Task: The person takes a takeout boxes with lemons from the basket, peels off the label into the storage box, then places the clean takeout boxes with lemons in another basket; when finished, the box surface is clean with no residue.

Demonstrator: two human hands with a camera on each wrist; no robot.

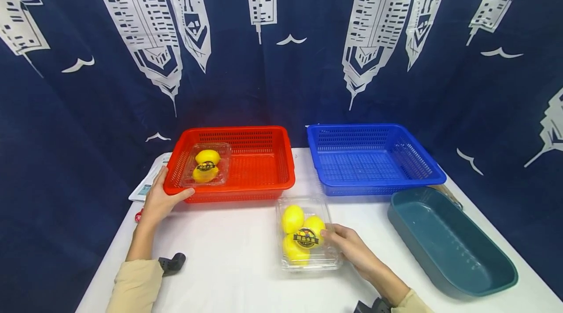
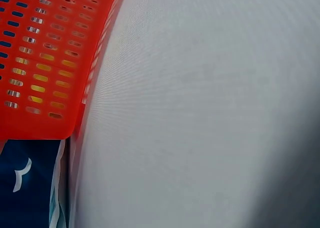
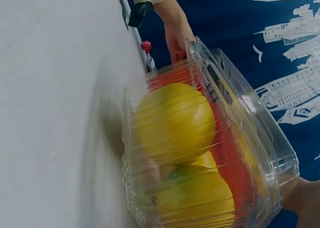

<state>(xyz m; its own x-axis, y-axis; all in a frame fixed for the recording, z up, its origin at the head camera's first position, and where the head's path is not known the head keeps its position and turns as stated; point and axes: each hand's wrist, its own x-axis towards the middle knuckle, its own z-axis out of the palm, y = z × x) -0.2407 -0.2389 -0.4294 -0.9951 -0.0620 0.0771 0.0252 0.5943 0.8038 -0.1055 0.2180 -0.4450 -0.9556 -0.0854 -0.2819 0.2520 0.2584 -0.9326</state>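
A clear plastic clamshell box (image 1: 327,257) with three yellow lemons (image 1: 292,219) and a dark label on top is held by my right hand (image 1: 349,244) at its right side. In the right wrist view the box (image 3: 280,163) is tilted, raised over the white tabletop. With my left hand (image 1: 158,203) I hold the front left corner of a red basket (image 1: 252,166), thumb along the front rim and fingers at the left side. Inside the basket's left part lies a similar clear box (image 1: 225,154) with two lemons (image 1: 207,157). The left wrist view shows the basket's slotted wall (image 2: 50,52) but not the hand.
To the right of the red basket stands a blue basket (image 1: 356,166). A dark teal tub (image 1: 453,249) lies at the table's right edge, close to the blue basket. Papers (image 1: 147,183) and a small red item (image 1: 138,216) are at the left edge. A dark blue patterned curtain (image 1: 264,83) hangs behind.
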